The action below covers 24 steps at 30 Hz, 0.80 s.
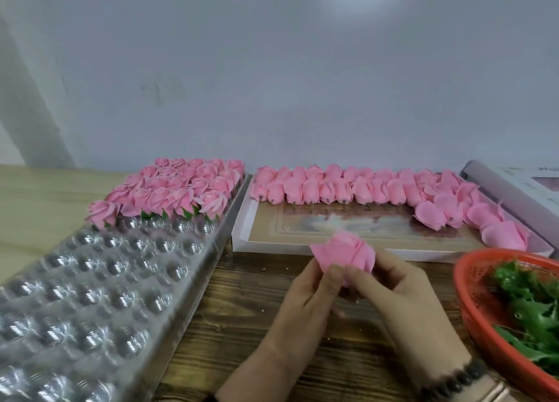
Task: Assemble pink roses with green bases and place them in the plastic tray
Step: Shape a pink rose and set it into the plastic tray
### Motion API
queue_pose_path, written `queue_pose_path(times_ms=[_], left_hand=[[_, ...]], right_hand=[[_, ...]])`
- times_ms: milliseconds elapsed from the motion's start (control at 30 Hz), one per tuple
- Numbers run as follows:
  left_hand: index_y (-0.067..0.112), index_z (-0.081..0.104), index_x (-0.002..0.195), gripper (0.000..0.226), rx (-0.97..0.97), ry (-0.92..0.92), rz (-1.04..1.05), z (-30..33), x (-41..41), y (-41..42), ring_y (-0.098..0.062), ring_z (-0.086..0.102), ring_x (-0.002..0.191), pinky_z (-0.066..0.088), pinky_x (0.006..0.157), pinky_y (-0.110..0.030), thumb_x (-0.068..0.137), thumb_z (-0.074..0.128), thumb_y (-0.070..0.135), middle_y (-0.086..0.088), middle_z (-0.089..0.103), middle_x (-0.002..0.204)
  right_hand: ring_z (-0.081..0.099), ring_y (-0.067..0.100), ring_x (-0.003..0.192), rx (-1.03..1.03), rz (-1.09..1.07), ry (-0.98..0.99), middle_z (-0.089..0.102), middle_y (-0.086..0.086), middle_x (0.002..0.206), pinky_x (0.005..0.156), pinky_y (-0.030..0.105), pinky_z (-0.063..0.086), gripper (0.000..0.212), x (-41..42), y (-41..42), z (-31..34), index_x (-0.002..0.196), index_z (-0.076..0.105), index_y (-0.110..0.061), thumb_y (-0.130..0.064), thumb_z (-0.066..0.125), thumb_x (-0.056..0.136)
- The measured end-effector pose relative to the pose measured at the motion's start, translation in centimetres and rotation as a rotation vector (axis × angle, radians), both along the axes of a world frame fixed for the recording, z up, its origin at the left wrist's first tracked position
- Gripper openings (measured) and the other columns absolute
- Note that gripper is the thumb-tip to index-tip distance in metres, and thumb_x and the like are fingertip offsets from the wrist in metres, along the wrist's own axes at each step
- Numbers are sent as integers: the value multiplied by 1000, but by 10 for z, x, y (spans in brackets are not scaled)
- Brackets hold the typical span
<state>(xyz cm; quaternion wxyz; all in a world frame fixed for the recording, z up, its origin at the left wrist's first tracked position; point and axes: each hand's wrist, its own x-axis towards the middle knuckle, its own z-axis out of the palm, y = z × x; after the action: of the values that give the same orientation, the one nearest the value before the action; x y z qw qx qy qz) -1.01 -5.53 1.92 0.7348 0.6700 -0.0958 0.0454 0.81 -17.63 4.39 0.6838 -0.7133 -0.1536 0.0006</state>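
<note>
1. Both hands met above the dark wooden table (242, 335), holding one pink rose head (348, 255) between them.
2. The left hand (299, 307) had its thumb and fingers curled round the lower part of the rose, the thumb tip pressed against the petals from the front.
3. The right hand (396, 292) pinched the same rose from the other side, its thumb tip lying just beside the left thumb; a dark beaded bracelet (453, 377) circled its wrist.
4. The rose pointed away from the person, with one outer petal flaring to the left; its underside was hidden by the fingers, so I could not tell whether a green base was fitted.
5. To the left lay the clear plastic tray (99, 295) with rows of round cups; the near cups stood bare.
6. The far rows of that tray held finished roses (172, 189) packed tightly, green bases showing under the front row.
7. Behind the hands sat a shallow white box (260, 244) with loose rose heads (363, 189) lined along its far side and down its right side.
8. At the right edge stood a red mesh basket (472, 298) holding green bases (529, 311) in a heap.
9. A grey wall (272, 68) rose behind the table.
</note>
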Motion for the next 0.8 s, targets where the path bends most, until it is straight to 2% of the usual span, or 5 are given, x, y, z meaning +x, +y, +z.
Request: queue_pose_path(times_ms=[167,300,567,700,800], left_hand=[[12,57,108,42,-69,-15,9,-1,0,-1,-5,60,87,49,77,-18,76,62,39,2,64,95],[3,51,106,43,-155,-1,38,2,-1,-4,-4,63,79,49,71,-13,72,75,13,0,63,85],[19,46,116,46,-123,21,164,0,0,-5,1,63,75,48,67,-11,80,65,-3,-3,63,93],[12,49,109,37,-156,-3,176,-1,0,-4,-2,62,69,49,61,-13,81,59,-10,3,63,76],[2,53,106,24,-191,1,231,-1,2,-1,-16,60,76,53,67,-24,83,57,-6,-14,62,84]], right_hand=[[53,30,67,-106,-3,-108,59,26,75,65,43,46,28,0,0,-10,80,69,-14,-36,74,64],[62,16,71,-156,-21,-142,68,1,79,61,21,47,24,2,2,-21,85,62,-21,-7,74,69],[55,-2,85,-389,-55,-345,56,-13,89,68,9,44,39,2,10,-26,81,53,-42,-10,69,68],[52,-3,92,-468,18,-445,44,-19,102,73,2,40,57,0,11,-26,111,57,-33,1,68,66],[51,-7,88,-459,5,-500,41,-25,106,72,1,40,71,-2,13,-24,117,44,-52,-6,70,70]])
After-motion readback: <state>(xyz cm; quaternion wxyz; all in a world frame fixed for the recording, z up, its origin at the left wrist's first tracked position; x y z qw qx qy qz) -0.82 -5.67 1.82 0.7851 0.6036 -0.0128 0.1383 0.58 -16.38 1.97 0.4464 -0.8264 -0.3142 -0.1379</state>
